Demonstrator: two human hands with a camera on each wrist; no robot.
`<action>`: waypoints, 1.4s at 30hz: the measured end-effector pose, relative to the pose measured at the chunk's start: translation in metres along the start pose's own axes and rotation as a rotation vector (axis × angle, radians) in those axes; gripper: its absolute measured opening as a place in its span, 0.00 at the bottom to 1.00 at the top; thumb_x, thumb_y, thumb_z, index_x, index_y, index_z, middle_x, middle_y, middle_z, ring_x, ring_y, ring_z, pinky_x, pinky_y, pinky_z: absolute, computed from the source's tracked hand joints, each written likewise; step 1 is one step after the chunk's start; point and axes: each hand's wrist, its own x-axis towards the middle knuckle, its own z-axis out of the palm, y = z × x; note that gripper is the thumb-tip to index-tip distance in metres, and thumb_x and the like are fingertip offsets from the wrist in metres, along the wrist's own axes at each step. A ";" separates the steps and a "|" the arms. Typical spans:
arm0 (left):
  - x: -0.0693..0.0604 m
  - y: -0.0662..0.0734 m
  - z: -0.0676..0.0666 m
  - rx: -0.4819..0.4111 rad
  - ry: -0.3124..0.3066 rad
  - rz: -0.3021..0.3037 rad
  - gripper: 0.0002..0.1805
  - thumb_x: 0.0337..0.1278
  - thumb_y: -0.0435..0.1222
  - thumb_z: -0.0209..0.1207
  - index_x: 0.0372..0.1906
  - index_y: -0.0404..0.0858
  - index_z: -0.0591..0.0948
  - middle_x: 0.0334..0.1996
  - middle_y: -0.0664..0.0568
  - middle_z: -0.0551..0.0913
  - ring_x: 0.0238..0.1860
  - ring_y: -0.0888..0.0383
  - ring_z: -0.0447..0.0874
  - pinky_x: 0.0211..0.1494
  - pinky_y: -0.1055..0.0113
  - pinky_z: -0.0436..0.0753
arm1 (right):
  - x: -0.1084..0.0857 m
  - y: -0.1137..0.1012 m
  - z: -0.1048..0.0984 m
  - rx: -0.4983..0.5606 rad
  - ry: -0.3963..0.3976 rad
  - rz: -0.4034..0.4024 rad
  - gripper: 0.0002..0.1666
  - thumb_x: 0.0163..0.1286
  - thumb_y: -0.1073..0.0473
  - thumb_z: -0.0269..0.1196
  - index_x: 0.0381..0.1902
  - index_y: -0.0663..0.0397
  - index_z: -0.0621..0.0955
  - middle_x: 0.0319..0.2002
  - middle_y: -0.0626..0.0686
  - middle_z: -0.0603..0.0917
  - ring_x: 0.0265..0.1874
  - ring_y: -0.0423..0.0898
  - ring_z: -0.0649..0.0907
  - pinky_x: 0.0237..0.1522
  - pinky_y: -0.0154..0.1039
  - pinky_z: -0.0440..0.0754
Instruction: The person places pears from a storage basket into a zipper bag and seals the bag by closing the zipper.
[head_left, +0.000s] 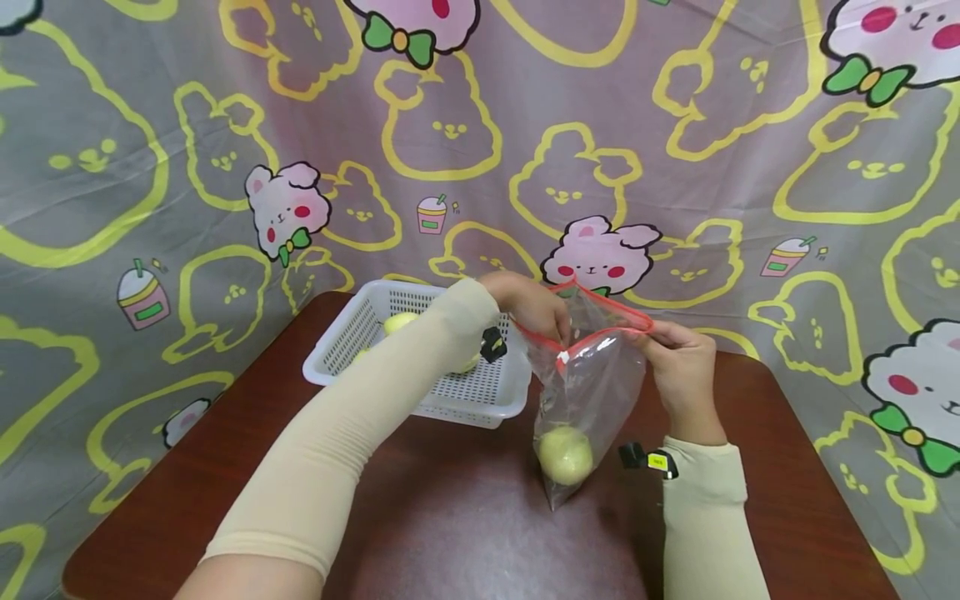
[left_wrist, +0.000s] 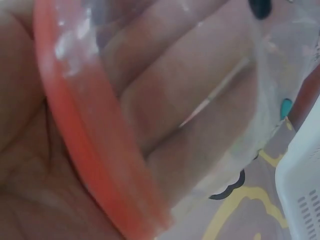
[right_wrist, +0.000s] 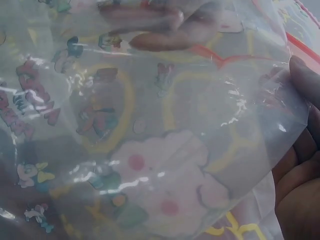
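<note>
A clear plastic bag (head_left: 600,387) with a red zip edge stands open at the top, a round pale yellow-green fruit (head_left: 566,456) at its bottom. My left hand (head_left: 531,307) reaches over the basket into the bag's mouth; in the left wrist view the red edge crosses the palm (left_wrist: 30,175) and the fingers (left_wrist: 175,95) lie behind clear plastic, fairly straight, with no fruit in them. My right hand (head_left: 686,371) pinches the bag's right upper corner, thumb (right_wrist: 305,80) against the plastic in the right wrist view. Printed figures show on the bag (right_wrist: 200,115) there.
A white perforated basket (head_left: 480,410) stands left of the bag on the dark red-brown table (head_left: 450,508), with pale yellow-green fruit (head_left: 401,322) inside, partly hidden by my left arm. A patterned cloth (head_left: 450,200) hangs behind and beside the table.
</note>
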 end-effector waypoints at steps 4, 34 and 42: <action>-0.006 -0.001 -0.002 0.026 0.044 0.025 0.12 0.69 0.37 0.53 0.39 0.44 0.87 0.33 0.56 0.80 0.32 0.63 0.72 0.38 0.69 0.73 | 0.000 0.002 -0.002 0.010 -0.002 0.010 0.12 0.53 0.79 0.69 0.38 0.78 0.84 0.34 0.56 0.88 0.37 0.46 0.87 0.42 0.34 0.82; -0.034 -0.006 -0.007 -0.241 0.231 0.076 0.17 0.73 0.34 0.50 0.60 0.40 0.79 0.50 0.53 0.84 0.47 0.63 0.83 0.49 0.66 0.78 | 0.005 0.010 -0.005 0.029 -0.013 0.058 0.14 0.55 0.78 0.69 0.41 0.79 0.82 0.36 0.56 0.88 0.39 0.48 0.87 0.46 0.36 0.81; -0.047 -0.006 -0.006 -0.256 0.263 0.113 0.18 0.73 0.34 0.50 0.61 0.36 0.78 0.52 0.45 0.82 0.49 0.59 0.82 0.50 0.66 0.79 | 0.005 0.010 -0.005 0.026 -0.014 0.073 0.15 0.54 0.78 0.69 0.41 0.79 0.82 0.35 0.55 0.88 0.38 0.47 0.87 0.46 0.36 0.81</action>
